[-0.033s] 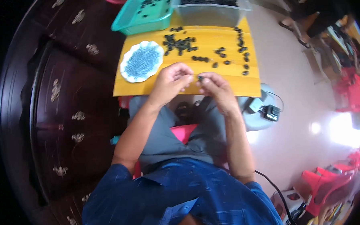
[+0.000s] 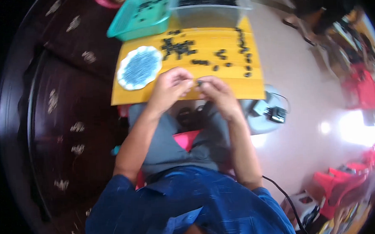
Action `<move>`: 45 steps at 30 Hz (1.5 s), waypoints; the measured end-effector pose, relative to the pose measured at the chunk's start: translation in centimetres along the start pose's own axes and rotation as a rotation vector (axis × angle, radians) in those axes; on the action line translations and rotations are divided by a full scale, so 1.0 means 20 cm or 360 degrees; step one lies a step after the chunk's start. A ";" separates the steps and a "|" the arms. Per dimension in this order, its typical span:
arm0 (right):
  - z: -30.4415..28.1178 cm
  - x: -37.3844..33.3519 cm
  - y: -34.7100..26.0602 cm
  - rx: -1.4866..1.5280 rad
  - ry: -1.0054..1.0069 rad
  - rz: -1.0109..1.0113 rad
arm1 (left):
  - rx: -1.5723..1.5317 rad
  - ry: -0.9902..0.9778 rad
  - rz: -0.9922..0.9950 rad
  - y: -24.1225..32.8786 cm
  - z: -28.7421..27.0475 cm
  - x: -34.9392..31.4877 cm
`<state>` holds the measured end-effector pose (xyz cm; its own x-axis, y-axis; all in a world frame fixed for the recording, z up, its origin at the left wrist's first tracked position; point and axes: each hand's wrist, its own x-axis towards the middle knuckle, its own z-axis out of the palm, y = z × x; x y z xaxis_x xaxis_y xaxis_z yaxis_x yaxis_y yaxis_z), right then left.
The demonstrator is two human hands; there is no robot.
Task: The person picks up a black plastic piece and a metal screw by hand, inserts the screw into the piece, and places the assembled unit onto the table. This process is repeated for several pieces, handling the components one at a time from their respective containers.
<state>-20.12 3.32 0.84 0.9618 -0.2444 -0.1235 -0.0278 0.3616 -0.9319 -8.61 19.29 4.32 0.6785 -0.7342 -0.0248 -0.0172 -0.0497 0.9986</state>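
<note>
Both my hands meet over the near edge of a yellow board (image 2: 240,89). My left hand (image 2: 168,87) and my right hand (image 2: 218,94) pinch a small black part (image 2: 199,82) between their fingertips. Several more small black parts (image 2: 178,48) lie scattered across the board, some in a line along its right side (image 2: 246,56). A white scalloped plate (image 2: 128,80) filled with tiny blue-grey pieces rests on the board's left end, just beyond my left hand.
A teal tray (image 2: 125,29) and a clear plastic bin (image 2: 208,16), both holding black parts, stand behind the board. Dark carved wooden furniture (image 2: 58,122) fills the left. A black adapter (image 2: 276,113) lies on a round white stand at right; red plastic stools (image 2: 337,185) beyond.
</note>
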 end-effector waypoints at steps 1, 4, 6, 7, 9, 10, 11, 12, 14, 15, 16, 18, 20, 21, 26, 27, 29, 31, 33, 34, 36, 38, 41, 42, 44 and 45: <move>-0.01 0.01 0.05 0.0051 0.0007 -0.0027 | 0.0027 -0.0014 -0.0037 0.01 0.00 0.00; 0.03 0.07 0.14 0.0091 -0.0126 -0.0089 | 0.0120 0.0029 0.0030 -0.01 -0.06 -0.03; 0.05 0.11 0.20 0.0195 -0.0237 -0.0149 | 0.0109 0.0088 0.0028 0.00 -0.07 -0.05; 0.07 0.10 0.20 0.0229 -0.0225 -0.0128 | 0.0108 0.0145 0.0010 0.00 -0.06 -0.05; 0.06 0.08 0.15 0.0248 -0.0254 -0.0160 | 0.0029 0.0078 -0.0020 0.02 -0.04 -0.04; 0.05 0.08 0.15 0.0253 -0.0282 -0.0187 | 0.0024 0.0069 0.0000 0.02 -0.02 -0.02; 0.03 0.07 0.15 0.0239 -0.0262 -0.0207 | 0.0015 0.0042 0.0009 0.02 0.00 -0.02; 0.01 0.07 0.13 0.0225 -0.0247 -0.0215 | 0.0018 0.0012 -0.0003 0.02 0.01 0.00; 0.00 0.06 0.12 0.0178 -0.0308 -0.0244 | 0.0043 -0.0029 -0.0049 0.03 0.01 0.00; 0.01 0.06 0.11 0.0106 -0.0278 -0.0248 | 0.0036 -0.0042 -0.0043 0.04 -0.01 0.00; 0.00 0.06 0.12 0.0098 -0.0265 -0.0253 | 0.0036 -0.0092 -0.0104 0.03 -0.03 0.00; 0.01 0.06 0.12 0.0167 -0.0340 -0.0300 | 0.0049 -0.0136 -0.0162 0.03 -0.04 0.00; 0.01 0.05 0.11 0.0124 -0.0303 -0.0288 | 0.0047 -0.0175 -0.0166 0.02 -0.06 0.00; 0.00 0.05 0.10 0.0061 -0.0374 -0.0259 | 0.0048 -0.0209 -0.0176 0.01 -0.07 -0.01; 0.02 0.03 0.10 -0.0052 -0.0414 -0.0210 | 0.0139 -0.0294 -0.0112 -0.01 -0.08 -0.03; 0.02 0.03 0.11 -0.0113 -0.0365 -0.0237 | 0.0197 -0.0265 -0.0081 -0.01 -0.08 -0.04; 0.03 0.04 0.13 -0.0168 -0.0319 -0.0262 | 0.0242 -0.0272 -0.0075 -0.01 -0.08 -0.04; 0.04 0.03 0.13 -0.0305 -0.0232 -0.0290 | 0.0285 -0.0279 -0.0065 -0.02 -0.09 -0.04; 0.06 0.04 0.14 -0.0347 -0.0201 -0.0292 | 0.0620 -0.0301 0.0093 -0.03 -0.12 -0.04; 0.07 0.04 0.15 -0.0392 -0.0167 -0.0294 | 0.0621 -0.0299 0.0094 -0.02 -0.11 -0.04; 0.09 0.03 0.16 -0.0440 -0.0121 -0.0290 | 0.0822 -0.0263 0.0185 0.01 -0.09 -0.06; 0.11 0.03 0.16 -0.0489 -0.0081 -0.0284 | 0.0860 -0.0242 0.0202 0.01 -0.10 -0.07; 0.12 0.02 0.18 -0.0558 0.0010 -0.0296 | 0.0952 -0.0254 0.0248 0.04 -0.08 -0.07; 0.12 0.03 0.18 -0.0610 0.0028 -0.0285 | 0.0984 -0.0271 0.0287 0.04 -0.08 -0.07; 0.13 0.03 0.19 -0.0661 0.0047 -0.0275 | 0.1011 -0.0286 0.0265 0.05 -0.08 -0.07; 0.14 0.02 0.20 -0.0682 0.0071 -0.0267 | 0.1038 -0.0297 0.0245 0.05 -0.09 -0.07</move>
<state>-19.01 7.17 -1.91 0.9502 -0.3097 0.0350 0.0079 -0.0884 -0.9961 -8.33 21.48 5.36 0.4963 -0.8668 0.0490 -0.5804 -0.2893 0.7612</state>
